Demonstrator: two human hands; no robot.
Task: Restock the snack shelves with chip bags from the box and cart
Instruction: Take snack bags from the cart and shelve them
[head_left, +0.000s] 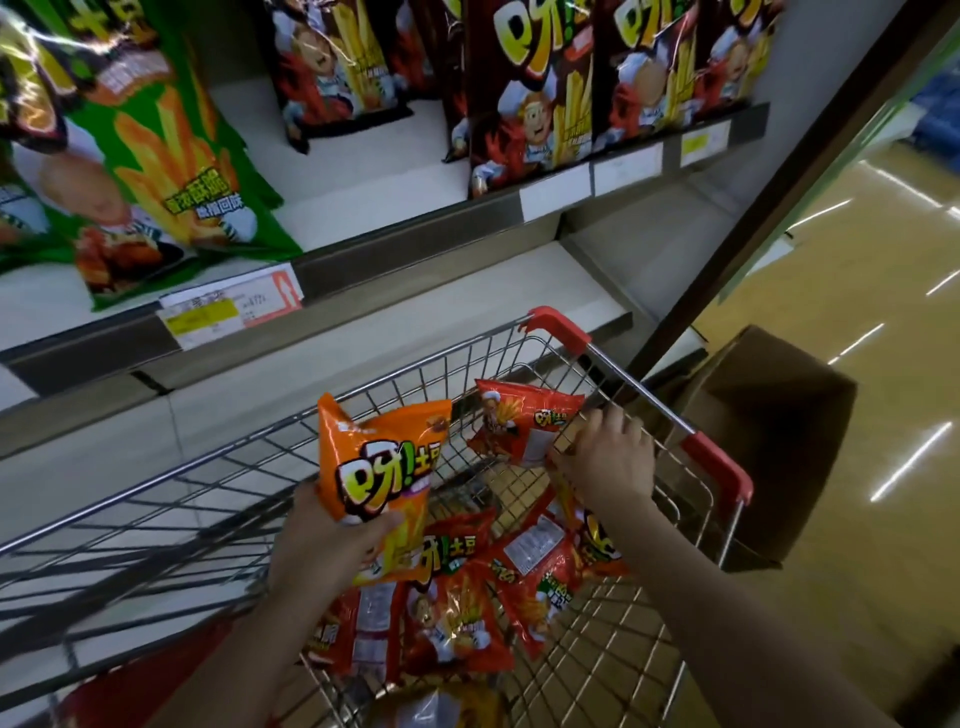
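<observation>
Red chip bag (524, 428) stands propped against the far wire wall of the cart (717, 457), corner-up, its long axis running roughly up and away from us, tilted a little left. Our right hand (610, 462) is at the bag's right lower edge, fingers curled over it and touching; we judge it a pinch on the bag, though the thumb is hidden behind the palm. The bag lies just left of and beyond this hand, so the right hand is plainly the nearer one.

Our left hand (332, 540) grips an orange chip bag (379, 467) by its lower end, bag upright, top edge pointing toward the shelves. It is lifted clear of the cart's contents.

Below both hands, a loose pile of red bags (535, 571) lies flat on the cart floor, overlapping at mixed angles.

Outward: the lower shelf (467, 291) runs bare just beyond the cart's far rim. The shelf above carries a green bag (171, 171) at left and dark brown bags (530, 104) at right. A cardboard box (769, 436) sits on the floor to the right of the cart, open, inside dark.

We judge the next lift goes up and forward, over the cart's rim, toward the shelf.
</observation>
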